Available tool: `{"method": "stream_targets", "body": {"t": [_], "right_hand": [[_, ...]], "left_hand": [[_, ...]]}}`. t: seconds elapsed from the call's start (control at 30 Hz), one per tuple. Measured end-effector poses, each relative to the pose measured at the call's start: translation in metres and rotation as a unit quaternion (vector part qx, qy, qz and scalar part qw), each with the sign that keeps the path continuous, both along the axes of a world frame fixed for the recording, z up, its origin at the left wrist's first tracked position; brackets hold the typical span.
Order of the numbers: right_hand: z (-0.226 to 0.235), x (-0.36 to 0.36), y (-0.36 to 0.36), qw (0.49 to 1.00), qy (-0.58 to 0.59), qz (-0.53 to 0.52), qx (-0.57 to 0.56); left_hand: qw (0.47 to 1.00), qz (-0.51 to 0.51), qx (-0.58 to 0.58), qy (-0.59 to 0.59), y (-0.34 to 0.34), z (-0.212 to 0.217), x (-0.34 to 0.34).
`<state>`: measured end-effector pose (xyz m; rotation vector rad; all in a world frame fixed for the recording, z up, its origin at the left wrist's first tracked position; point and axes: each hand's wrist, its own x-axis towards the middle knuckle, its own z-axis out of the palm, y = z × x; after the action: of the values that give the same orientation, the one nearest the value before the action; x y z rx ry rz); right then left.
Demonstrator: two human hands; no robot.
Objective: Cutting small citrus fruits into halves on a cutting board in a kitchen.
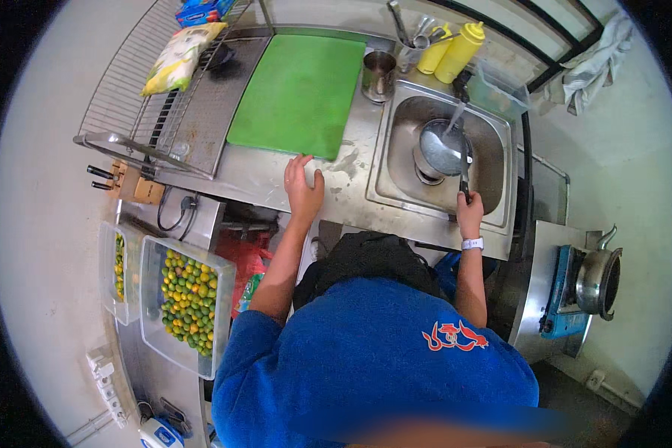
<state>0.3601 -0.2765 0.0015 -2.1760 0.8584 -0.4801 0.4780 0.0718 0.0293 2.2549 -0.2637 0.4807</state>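
We're gripping the knife [464, 166] handle with the right hand [470, 214] under running water; wet, slippery. Left hand [303, 187] resting open on the counter [261, 175].

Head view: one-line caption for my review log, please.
Left hand rests on steel counter by green cutting board; right hand holds knife over pot in sink.

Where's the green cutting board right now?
In the head view, the green cutting board lies on the steel counter, left of the sink, just beyond the left hand.
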Motion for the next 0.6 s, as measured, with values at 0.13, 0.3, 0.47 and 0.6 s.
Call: {"method": "stream_targets", "body": {"t": [0.13, 0.3, 0.47, 0.6], "right_hand": [[0.011, 0.004, -0.015, 0.999, 0.006, 0.020, -0.029], [0.003, 0.005, -0.033, 0.998, -0.007, 0.069, -0.012], [-0.009, 0.000, -0.041, 0.997, -0.007, 0.078, -0.006], [0.004, 0.002, -0.034, 0.996, 0.005, 0.078, 0.046]], "left_hand": [[0.999, -0.036, -0.017, -0.018, -0.041, 0.005, 0.003], [0.974, -0.204, -0.041, 0.087, -0.126, 0.003, 0.023], [0.927, -0.302, -0.023, 0.221, -0.226, -0.025, 0.052], [0.785, -0.356, -0.068, 0.503, -0.290, -0.049, 0.088]]}}
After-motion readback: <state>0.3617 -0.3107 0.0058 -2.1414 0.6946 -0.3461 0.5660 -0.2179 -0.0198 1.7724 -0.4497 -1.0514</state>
